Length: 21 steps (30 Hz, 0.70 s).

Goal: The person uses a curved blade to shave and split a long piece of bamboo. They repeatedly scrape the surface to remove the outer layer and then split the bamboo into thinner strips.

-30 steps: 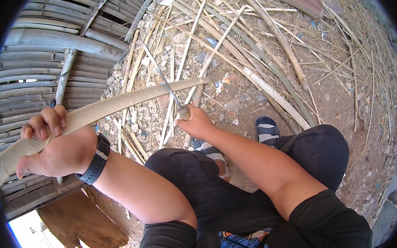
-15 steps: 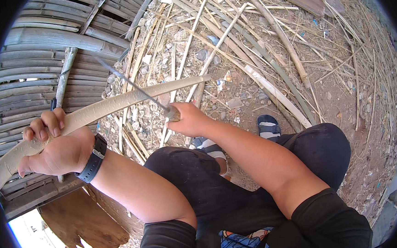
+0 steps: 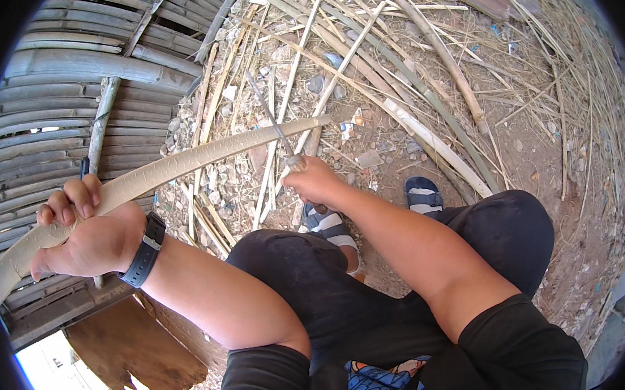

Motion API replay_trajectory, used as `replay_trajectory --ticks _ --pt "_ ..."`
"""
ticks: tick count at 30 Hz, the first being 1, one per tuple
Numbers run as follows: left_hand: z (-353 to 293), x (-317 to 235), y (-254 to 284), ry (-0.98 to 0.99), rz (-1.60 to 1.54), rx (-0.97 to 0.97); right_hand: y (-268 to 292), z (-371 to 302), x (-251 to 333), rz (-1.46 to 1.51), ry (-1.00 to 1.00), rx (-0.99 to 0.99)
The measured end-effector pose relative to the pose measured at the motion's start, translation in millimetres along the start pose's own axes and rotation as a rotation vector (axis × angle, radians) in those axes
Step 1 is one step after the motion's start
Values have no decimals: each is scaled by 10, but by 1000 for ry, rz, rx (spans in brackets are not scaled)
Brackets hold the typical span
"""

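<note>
The left hand [image 3: 87, 236] was wrapped tight round a long pale bamboo strip [image 3: 201, 159], fingers curled over its top edge, a black wristwatch [image 3: 142, 250] just behind on the wrist. The strip ran from that fist out to the right, ending just above the right hand [image 3: 315, 184]. And the right hand was clenched on the handle of a knife [image 3: 273, 125], its thin blade angled up and left, crossing the strip (whether the edge touched it could not be told). Beyond both hands lay loose bamboo stalks [image 3: 420, 79] on gravelly dirt; left of the left hand stood a bamboo wall [image 3: 59, 89]. Below the right hand sat a striped sandal [image 3: 423, 196].
</note>
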<state>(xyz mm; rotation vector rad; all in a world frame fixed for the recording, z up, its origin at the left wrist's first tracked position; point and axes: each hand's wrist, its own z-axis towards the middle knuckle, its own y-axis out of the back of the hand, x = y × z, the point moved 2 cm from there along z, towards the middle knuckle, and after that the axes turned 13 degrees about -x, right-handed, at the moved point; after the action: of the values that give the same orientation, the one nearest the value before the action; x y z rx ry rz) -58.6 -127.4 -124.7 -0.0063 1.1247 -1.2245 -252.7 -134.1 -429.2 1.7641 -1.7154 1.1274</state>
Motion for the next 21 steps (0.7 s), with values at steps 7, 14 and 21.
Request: replay_trajectory --ticks 7,14,21 --pt "68 -26 157 46 -13 4 201 -141 724 -881 368 -287" --pt "62 42 144 13 -22 -49 329 -72 798 -625 442 -53" --pt "119 32 206 74 -131 200 375 -277 1239 -830 475 -11"
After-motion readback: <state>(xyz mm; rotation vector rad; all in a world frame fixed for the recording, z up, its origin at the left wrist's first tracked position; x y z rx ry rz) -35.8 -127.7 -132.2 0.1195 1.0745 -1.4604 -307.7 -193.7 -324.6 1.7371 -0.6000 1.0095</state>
